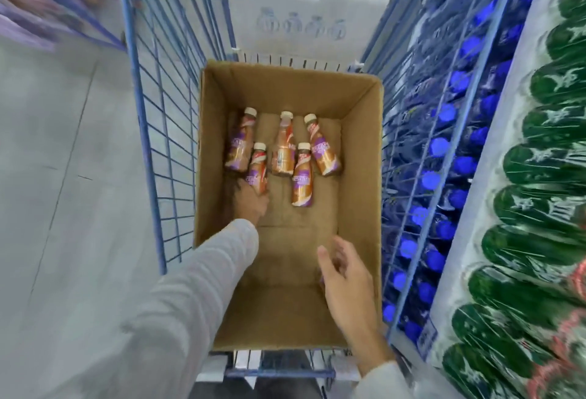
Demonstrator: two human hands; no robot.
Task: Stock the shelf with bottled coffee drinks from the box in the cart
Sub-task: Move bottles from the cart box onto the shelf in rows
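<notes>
An open cardboard box (361, 157) sits in a blue wire cart (149, 132). Several bottled coffee drinks with cream caps and orange-purple labels lie on the box floor. My left hand (250, 203) is deep in the box and grips the lower end of one coffee bottle (257, 165) on the left side. Another coffee bottle (302, 176) lies loose to its right. My right hand (344, 281) hovers above the near right part of the box with relaxed fingers. A small purple patch shows beside its palm; I cannot tell what it is.
Shelves on the right hold rows of blue-capped bottles (440, 148) and shrink-wrapped green bottles (539, 233). A pale box (304, 18) stands at the cart's far end. Grey floor (63, 145) runs along the left, with blurred shelving at top left.
</notes>
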